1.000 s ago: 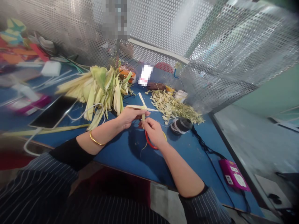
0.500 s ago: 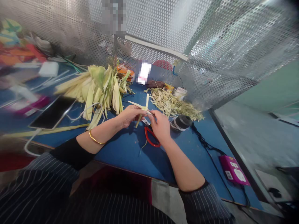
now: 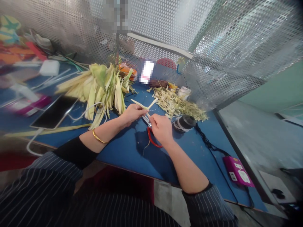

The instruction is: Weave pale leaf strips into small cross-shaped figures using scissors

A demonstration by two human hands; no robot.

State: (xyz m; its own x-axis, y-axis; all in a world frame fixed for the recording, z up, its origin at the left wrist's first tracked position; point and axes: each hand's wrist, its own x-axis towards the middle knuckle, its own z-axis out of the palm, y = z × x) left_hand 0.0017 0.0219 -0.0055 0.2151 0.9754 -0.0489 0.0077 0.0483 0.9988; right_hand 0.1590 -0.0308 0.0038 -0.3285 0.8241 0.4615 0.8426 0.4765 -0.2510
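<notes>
Pale corn husk strips (image 3: 152, 103) cross between my hands above the blue table. My left hand (image 3: 132, 114) pinches them near the crossing, with thumb and fingertips together. My right hand (image 3: 161, 127) is closed around the lower ends, its fingers curled so those ends are hidden. Below lies a pair of scissors with red handles (image 3: 151, 138), its blades partly covered by my right hand. Just right of that hand stands a black spool (image 3: 184, 123) with light thread around its base.
A big bundle of corn husks (image 3: 94, 85) lies at left, beside a phone (image 3: 55, 112) with a white cable. Husk scraps (image 3: 175, 102) are heaped behind the spool. A purple box (image 3: 238, 171) with black cords sits at right. Perforated metal mesh (image 3: 161, 19) rises behind the table.
The husk strips have turned; the one that stood upright now leans right, and the end hanging below is no longer visible. My right hand has curled more tightly and shifted slightly down.
</notes>
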